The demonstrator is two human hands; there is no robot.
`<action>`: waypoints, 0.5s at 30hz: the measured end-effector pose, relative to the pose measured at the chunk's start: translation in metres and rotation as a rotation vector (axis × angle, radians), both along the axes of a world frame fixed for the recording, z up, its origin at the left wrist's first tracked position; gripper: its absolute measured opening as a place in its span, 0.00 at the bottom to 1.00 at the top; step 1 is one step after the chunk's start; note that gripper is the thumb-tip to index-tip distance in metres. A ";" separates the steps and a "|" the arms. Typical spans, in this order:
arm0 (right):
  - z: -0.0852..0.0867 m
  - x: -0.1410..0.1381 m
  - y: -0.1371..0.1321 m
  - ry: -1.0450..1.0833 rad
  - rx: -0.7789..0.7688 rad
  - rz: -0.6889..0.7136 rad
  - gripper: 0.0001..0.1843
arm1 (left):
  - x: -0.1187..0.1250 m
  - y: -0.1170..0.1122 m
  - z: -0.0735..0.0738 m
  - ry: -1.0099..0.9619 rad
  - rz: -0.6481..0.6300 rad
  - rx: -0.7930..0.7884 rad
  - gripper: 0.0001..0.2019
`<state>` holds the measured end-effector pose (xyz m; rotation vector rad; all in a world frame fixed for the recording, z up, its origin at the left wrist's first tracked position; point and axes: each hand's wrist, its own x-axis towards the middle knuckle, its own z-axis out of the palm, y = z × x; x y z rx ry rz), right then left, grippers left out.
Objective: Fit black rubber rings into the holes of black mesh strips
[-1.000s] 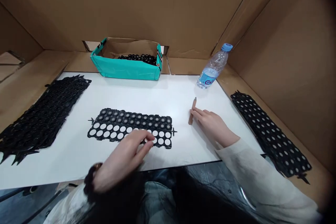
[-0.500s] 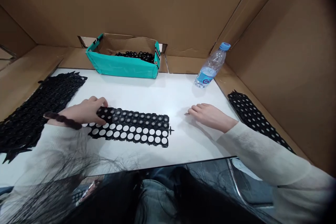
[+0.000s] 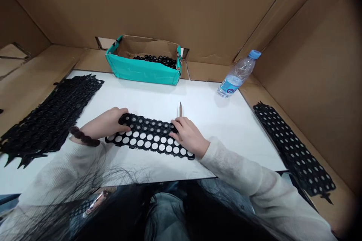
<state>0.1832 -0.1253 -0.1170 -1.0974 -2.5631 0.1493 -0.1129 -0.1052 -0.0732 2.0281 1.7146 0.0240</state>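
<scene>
A black rubber sheet (image 3: 154, 129) lies across the white table, with two rows of ringed holes at the back and two rows of white circles at the front. My left hand (image 3: 114, 122) is closed on its left end, thumb on top and fingers behind the edge. At the right end my right hand (image 3: 188, 134) pinches the sheet between thumb and fingers. A thin brownish pointed tool (image 3: 180, 109) sticks up from my right hand, its tip facing away from me; its lower part is hidden by the fingers.
A pile of black perforated sheets (image 3: 53, 115) lies at the left. Another holed black sheet (image 3: 291, 145) rests along the right edge. Behind stands a teal-edged cardboard box (image 3: 144, 70) with black rings inside. A water bottle (image 3: 237, 75) leans at back right. Cardboard walls (image 3: 169, 7) enclose the table (image 3: 152, 99).
My right hand has moved left from the bare tabletop and taken hold of the sheet's right end. The pointed tool now shows above it. My left hand stays on the left end; the view has shifted.
</scene>
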 end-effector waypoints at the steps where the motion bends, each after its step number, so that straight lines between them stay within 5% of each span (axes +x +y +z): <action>1: -0.003 0.002 -0.001 -0.007 0.017 -0.012 0.19 | 0.003 -0.001 0.001 -0.009 0.009 -0.023 0.18; 9: 0.000 0.027 -0.010 -0.044 -0.025 -0.173 0.21 | 0.036 0.006 0.008 -0.162 -0.092 -0.004 0.13; 15: 0.011 0.054 -0.020 0.095 -0.088 -0.234 0.09 | 0.070 0.017 0.011 -0.467 -0.136 -0.105 0.12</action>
